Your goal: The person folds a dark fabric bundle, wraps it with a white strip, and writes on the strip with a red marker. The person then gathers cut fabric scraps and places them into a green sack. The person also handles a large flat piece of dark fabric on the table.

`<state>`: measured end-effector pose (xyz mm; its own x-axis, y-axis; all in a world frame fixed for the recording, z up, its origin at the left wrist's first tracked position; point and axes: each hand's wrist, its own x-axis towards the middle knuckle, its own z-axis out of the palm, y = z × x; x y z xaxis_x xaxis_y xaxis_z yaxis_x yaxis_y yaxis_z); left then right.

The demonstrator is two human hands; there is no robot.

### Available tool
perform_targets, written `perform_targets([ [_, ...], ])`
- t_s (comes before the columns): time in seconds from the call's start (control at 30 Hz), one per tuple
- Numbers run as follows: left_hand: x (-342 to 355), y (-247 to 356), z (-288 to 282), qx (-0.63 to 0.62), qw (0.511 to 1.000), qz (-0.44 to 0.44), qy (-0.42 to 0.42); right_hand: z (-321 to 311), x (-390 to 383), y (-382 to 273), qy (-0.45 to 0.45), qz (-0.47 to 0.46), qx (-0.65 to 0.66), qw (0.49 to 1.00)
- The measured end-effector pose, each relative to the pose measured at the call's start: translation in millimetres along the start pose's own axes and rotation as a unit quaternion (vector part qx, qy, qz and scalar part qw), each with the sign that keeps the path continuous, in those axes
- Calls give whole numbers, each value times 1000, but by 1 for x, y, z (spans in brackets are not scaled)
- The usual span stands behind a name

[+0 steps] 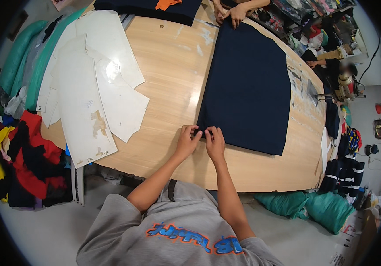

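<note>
A layered piece of dark navy fabric [248,88] lies flat on the wooden table, its near edge toward me. At its near left corner, my left hand [187,142] is closed, with thumb and fingertips pinching the cloth's edge. Right beside it, my right hand [215,142] also pinches that corner, fingers bent and closed. The bit of cloth between my fingertips is mostly hidden. Across the table, another person's hands [234,14] touch the far left corner of the same fabric.
White pattern pieces [84,97] lie on the table's left. Another dark fabric stack [146,9] with an orange scrap [167,4] sits at the far edge. Colourful cloth [26,164] is heaped on the left, green bundles [305,208] at the lower right. Someone sits near a machine [345,82].
</note>
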<state>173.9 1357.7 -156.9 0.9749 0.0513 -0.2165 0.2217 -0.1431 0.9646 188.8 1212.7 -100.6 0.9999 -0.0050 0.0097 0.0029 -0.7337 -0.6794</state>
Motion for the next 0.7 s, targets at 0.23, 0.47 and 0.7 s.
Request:
perform_targets([
  [0.23,10,13,-11,-152,978,-113,-88,-4,1,3,5,5,34,999],
  [0.47,7,18,-3,-77,996,-33,-30,-7,4,11,-11,45,131,990],
  [0.7,4,33,1,-88,995,-45,-33,-12,3,6,-32,72,155,985],
])
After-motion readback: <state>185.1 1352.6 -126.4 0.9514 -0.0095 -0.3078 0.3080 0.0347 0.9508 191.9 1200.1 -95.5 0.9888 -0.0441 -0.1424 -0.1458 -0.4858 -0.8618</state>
